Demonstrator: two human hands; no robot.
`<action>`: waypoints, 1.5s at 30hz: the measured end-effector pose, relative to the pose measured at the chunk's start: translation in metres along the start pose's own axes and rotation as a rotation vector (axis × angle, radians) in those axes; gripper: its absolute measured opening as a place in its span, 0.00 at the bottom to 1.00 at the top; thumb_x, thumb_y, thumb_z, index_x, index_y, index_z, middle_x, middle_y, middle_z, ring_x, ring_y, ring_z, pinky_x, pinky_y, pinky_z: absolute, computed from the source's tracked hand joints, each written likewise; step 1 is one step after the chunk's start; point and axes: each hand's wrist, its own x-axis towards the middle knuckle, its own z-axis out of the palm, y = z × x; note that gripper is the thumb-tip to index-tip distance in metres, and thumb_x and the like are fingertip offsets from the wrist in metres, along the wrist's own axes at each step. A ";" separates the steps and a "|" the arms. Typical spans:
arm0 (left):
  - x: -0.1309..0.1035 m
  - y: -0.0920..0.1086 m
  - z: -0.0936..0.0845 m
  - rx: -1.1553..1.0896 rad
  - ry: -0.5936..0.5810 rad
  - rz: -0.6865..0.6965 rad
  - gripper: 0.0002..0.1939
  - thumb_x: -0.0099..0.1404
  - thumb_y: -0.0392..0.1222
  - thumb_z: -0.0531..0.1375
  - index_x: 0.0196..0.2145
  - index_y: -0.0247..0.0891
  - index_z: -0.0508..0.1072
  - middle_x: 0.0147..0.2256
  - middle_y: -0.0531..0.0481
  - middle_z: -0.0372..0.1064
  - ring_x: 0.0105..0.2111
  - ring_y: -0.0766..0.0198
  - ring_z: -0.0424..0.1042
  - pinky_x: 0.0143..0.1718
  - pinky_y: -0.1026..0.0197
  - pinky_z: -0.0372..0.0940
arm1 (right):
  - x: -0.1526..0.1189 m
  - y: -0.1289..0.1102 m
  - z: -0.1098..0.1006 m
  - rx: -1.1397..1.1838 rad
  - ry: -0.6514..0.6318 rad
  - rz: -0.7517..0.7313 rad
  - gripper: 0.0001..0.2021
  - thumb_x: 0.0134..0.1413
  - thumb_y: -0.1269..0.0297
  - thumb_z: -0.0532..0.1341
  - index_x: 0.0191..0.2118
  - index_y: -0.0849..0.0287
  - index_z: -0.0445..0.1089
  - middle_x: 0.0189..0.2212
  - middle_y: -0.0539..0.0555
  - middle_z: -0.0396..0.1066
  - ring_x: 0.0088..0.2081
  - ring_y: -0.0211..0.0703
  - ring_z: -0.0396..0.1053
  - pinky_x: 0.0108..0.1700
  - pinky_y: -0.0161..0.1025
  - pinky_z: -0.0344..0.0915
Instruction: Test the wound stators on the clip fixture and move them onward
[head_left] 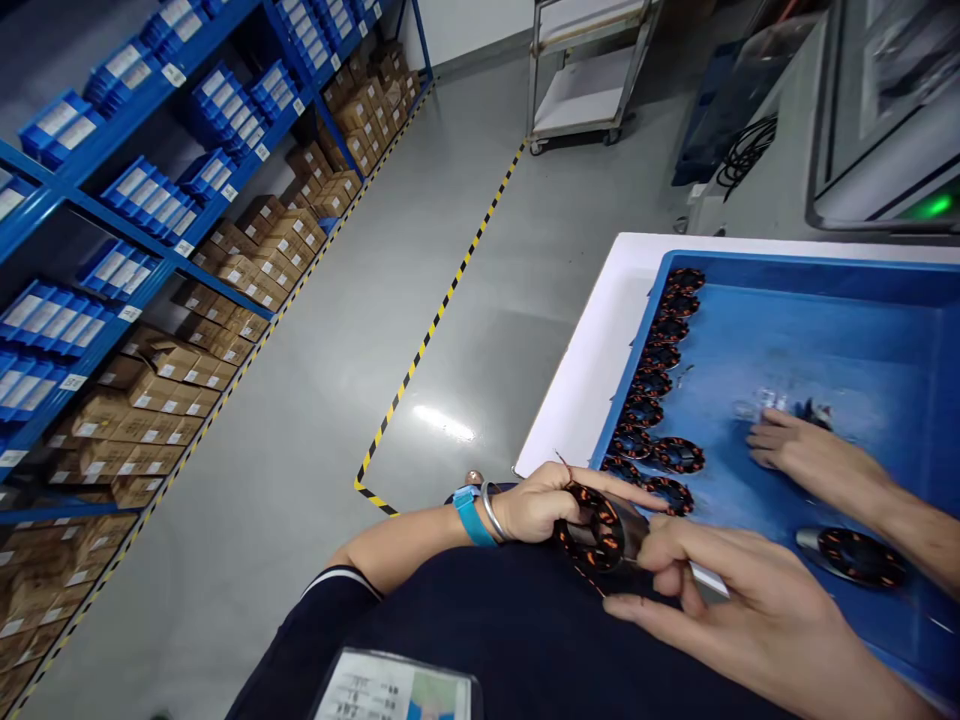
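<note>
Copper-wound stator (613,535) held before person's torso (480,620), beside blue tray (862,335); left hand (541,506) grips it, seemingly steadying it for right hand (742,590), fingers curled close, pinch unclear. Other stators (651,384) line tray wall, probably for order.

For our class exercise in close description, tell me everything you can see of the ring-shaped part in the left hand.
The ring-shaped part looks dark, with copper-orange patches around its face and a grey, metal-looking outer side. It is held tilted, beside the blue tray and before the dark shirt. A thin reddish wire trails from its lower edge. The left hand grips it, partly covering its opening; the right hand is close, contact unclear.
</note>
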 end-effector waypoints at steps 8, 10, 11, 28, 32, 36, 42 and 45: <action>0.006 0.002 0.010 -0.036 0.238 -0.065 0.32 0.42 0.39 0.53 0.46 0.30 0.77 0.28 0.46 0.72 0.30 0.61 0.70 0.33 0.62 0.65 | -0.012 0.017 0.002 0.123 0.089 0.171 0.14 0.49 0.55 0.69 0.27 0.58 0.66 0.19 0.47 0.64 0.17 0.33 0.62 0.20 0.29 0.62; 0.008 0.002 0.012 -0.024 0.356 -0.070 0.29 0.42 0.38 0.53 0.43 0.30 0.78 0.25 0.48 0.70 0.27 0.62 0.67 0.32 0.62 0.64 | -0.014 0.026 0.006 0.154 0.162 0.248 0.14 0.53 0.55 0.65 0.26 0.58 0.67 0.21 0.49 0.65 0.21 0.35 0.64 0.23 0.30 0.64; 0.009 0.002 0.013 -0.019 0.403 -0.073 0.28 0.42 0.37 0.53 0.42 0.30 0.77 0.24 0.49 0.69 0.27 0.63 0.67 0.31 0.63 0.64 | -0.014 0.030 0.008 0.178 0.191 0.291 0.15 0.56 0.54 0.62 0.24 0.59 0.67 0.20 0.50 0.65 0.21 0.35 0.64 0.24 0.30 0.64; 0.020 -0.002 0.022 -0.020 0.693 -0.110 0.21 0.47 0.40 0.50 0.37 0.30 0.71 0.19 0.54 0.63 0.12 0.71 0.55 0.13 0.65 0.52 | -0.036 0.065 0.044 -0.035 0.548 0.258 0.09 0.58 0.59 0.61 0.36 0.60 0.68 0.35 0.56 0.72 0.36 0.43 0.72 0.39 0.38 0.72; 0.026 -0.008 0.023 -0.077 0.751 -0.092 0.18 0.48 0.40 0.51 0.37 0.33 0.68 0.19 0.56 0.63 0.11 0.71 0.58 0.13 0.66 0.55 | -0.043 0.063 0.035 -0.489 0.565 -0.066 0.25 0.56 0.70 0.63 0.60 0.55 0.63 0.54 0.62 0.67 0.53 0.52 0.68 0.59 0.53 0.63; 0.032 -0.013 0.029 -0.111 0.795 -0.081 0.16 0.50 0.39 0.53 0.39 0.35 0.66 0.21 0.57 0.65 0.13 0.70 0.62 0.14 0.68 0.59 | -0.050 0.069 0.050 -0.511 0.292 0.066 0.35 0.66 0.59 0.52 0.72 0.57 0.34 0.61 0.67 0.58 0.59 0.58 0.62 0.60 0.63 0.58; 0.042 -0.013 0.038 -0.109 0.888 -0.125 0.06 0.60 0.39 0.50 0.36 0.37 0.62 0.20 0.59 0.62 0.12 0.73 0.59 0.15 0.67 0.61 | -0.056 0.080 0.065 -0.315 0.183 0.214 0.42 0.65 0.47 0.50 0.72 0.59 0.24 0.61 0.68 0.57 0.59 0.60 0.62 0.53 0.56 0.69; 0.043 -0.013 0.037 -0.103 0.877 -0.148 0.06 0.62 0.38 0.49 0.38 0.37 0.61 0.22 0.58 0.62 0.13 0.72 0.61 0.18 0.66 0.64 | -0.053 0.072 0.047 -0.232 0.255 0.253 0.38 0.65 0.49 0.52 0.72 0.52 0.32 0.68 0.62 0.46 0.65 0.61 0.51 0.60 0.61 0.61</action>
